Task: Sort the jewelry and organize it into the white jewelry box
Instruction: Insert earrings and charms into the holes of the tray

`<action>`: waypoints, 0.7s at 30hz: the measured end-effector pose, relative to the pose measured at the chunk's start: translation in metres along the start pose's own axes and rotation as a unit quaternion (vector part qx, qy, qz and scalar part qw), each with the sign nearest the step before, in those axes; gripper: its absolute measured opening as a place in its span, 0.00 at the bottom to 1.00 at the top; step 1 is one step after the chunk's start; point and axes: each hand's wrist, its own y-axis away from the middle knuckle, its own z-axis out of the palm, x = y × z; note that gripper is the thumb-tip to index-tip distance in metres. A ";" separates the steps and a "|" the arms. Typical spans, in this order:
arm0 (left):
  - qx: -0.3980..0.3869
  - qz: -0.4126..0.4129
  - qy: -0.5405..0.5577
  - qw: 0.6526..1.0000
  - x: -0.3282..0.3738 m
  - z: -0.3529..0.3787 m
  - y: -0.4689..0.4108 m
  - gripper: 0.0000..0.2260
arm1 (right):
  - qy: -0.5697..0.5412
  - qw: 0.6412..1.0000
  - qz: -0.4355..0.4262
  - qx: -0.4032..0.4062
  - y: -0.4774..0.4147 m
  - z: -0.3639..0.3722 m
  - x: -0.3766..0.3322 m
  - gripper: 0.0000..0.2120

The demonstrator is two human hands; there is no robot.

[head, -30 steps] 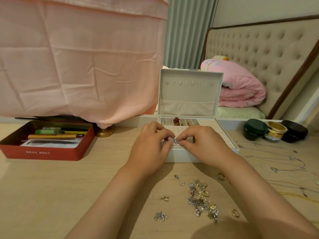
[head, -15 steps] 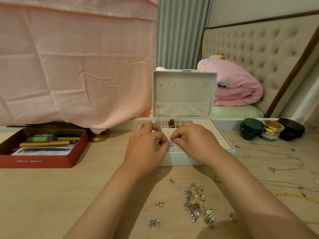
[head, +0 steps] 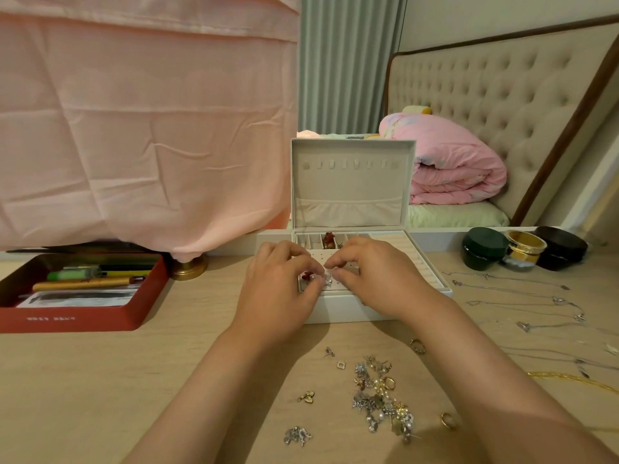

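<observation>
Red-walled tray (head: 77, 318) sat leftmost on the pale wooden counter (head: 100, 380), then the left hand (head: 281, 296) and right hand (head: 378, 279), fingertips curled, pinched a spiky silver earring (head: 327, 280) above the perforated panel of the open white jewelry box (head: 351, 182), thin chains (head: 522, 291) rightward.

A home bedroom: a bed (head: 455, 216) with tufted headboard (head: 495, 95) and pink duvet (head: 452, 159), curtains (head: 345, 61) behind the bench (head: 100, 380).

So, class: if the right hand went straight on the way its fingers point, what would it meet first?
Probably the left hand, just beyond the small silver earring the right hand pinches; depth unclear.
</observation>
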 end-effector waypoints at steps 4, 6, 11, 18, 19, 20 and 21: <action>-0.012 0.006 0.002 1.000 0.000 -0.002 0.002 0.05 | 0.009 1.000 -0.013 -0.003 0.005 -0.001 -0.002 0.07; -0.012 0.010 0.010 1.000 0.001 -0.005 0.002 0.05 | 0.017 1.000 -0.018 -0.013 0.008 -0.001 -0.005 0.07; 0.020 0.028 0.058 0.998 0.010 -0.025 0.003 0.06 | 0.004 0.999 -0.023 0.045 0.018 -0.020 -0.011 0.07; -0.175 -0.018 0.096 0.980 0.021 -0.068 0.031 0.02 | 0.053 0.988 -0.138 -0.051 0.056 -0.033 -0.052 0.04; -0.237 -0.035 0.090 0.967 0.022 -0.073 0.038 0.03 | 0.053 0.984 -0.138 -0.100 0.062 -0.031 -0.059 0.04; -0.291 -0.046 0.079 0.952 0.022 -0.077 0.045 0.04 | 0.044 0.979 -0.133 -0.147 0.069 -0.029 -0.065 0.05; -0.331 -0.053 0.066 0.940 0.021 -0.080 0.052 0.05 | 0.034 0.973 -0.127 -0.189 0.075 -0.026 -0.070 0.06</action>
